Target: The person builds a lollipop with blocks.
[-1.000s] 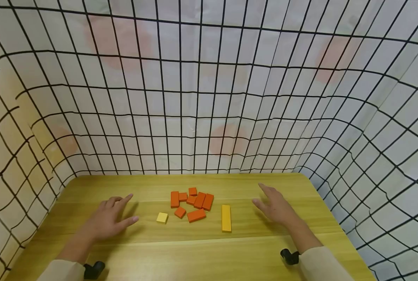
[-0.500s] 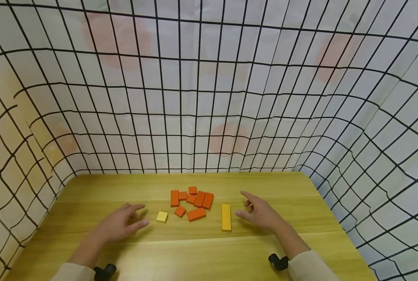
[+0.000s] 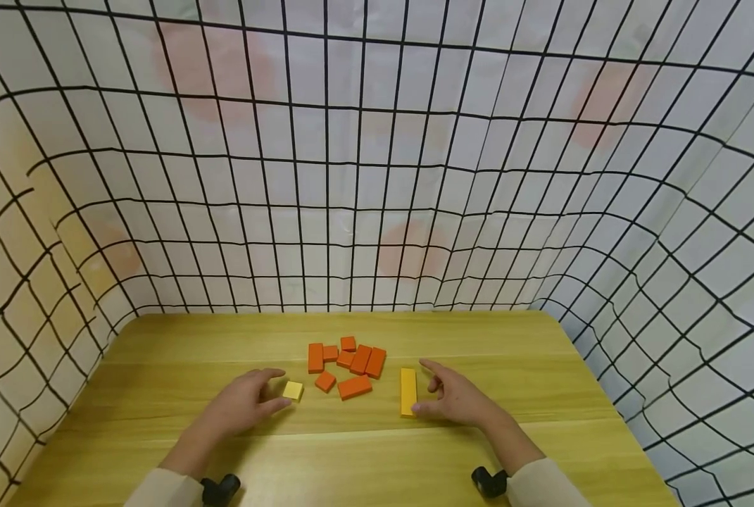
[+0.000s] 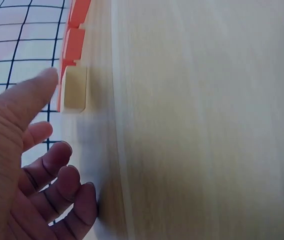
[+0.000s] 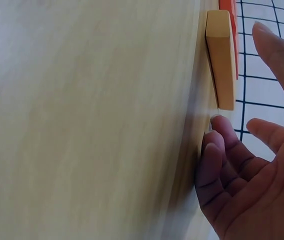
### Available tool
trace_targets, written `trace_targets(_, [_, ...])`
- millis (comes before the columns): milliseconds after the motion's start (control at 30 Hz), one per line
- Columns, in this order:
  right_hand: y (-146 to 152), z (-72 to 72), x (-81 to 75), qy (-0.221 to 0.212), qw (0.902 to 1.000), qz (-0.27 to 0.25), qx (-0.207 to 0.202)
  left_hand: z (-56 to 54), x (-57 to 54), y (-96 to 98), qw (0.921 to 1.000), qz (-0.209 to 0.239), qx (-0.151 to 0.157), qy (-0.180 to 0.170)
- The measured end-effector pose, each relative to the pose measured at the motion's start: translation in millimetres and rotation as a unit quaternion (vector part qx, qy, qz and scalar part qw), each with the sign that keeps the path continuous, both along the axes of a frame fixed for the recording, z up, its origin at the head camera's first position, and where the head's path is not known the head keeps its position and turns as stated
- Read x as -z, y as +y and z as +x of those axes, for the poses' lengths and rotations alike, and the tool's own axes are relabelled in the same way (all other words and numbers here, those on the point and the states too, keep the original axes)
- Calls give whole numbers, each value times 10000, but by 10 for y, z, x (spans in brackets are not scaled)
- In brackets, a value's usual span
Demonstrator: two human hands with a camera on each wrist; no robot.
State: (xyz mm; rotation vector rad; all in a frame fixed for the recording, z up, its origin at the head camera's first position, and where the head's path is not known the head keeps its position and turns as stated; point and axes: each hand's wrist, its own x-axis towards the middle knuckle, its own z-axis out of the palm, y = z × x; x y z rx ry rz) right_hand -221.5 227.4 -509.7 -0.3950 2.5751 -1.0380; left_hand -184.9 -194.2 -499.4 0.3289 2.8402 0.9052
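Note:
A small pale yellow square block (image 3: 293,391) lies just off the fingers of my left hand (image 3: 243,403), which holds nothing. In the left wrist view, the thumb of that hand reaches toward the yellow block (image 4: 74,89), and the other fingers are loosely bent. On the right, my right hand (image 3: 455,400) hovers beside a long amber-yellow block (image 3: 408,392), thumb close to its near end; whether it touches cannot be told. From the right wrist, the long block (image 5: 223,60) stands clear of the loosely bent fingers.
Between the hands lies a cluster of several orange-red blocks (image 3: 354,387), some square, some oblong. All rest on a wooden table (image 3: 351,465). Black netting (image 3: 364,211) over pale patterned cloth rises behind the table and on both sides.
My left hand has moved right to the small yellow block. My right hand has moved left to the long amber-yellow block. The blocks stay in place.

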Motion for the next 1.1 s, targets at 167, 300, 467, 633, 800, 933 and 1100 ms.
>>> trace_targets(167, [-12,7,18,4,9999,93,-119,-26,22,30,9999,-30,106,129])
trace_targets(300, [-35,11,6,102,9994,252,-203,-46,45,23,9994,-139,205,241])
trace_targets(467, [-60,5,24,207,9984,468,-220,-59,79,17,9990,-186,243,328])
trace_targets(633, [-72,-12,52,193,9977,612,-208,-67,111,24,9984,-256,285,408])
trace_targets(800, [-86,-22,46,197,9964,755,-319,-46,111,31,9987,-268,255,364])
trace_targets(933, [-91,-19,33,158,9965,787,-252,-31,102,28,9991,-174,193,338])
trace_targets(1100, [-89,-18,38,182,9965,791,-204,-29,101,25,9996,-44,152,233])
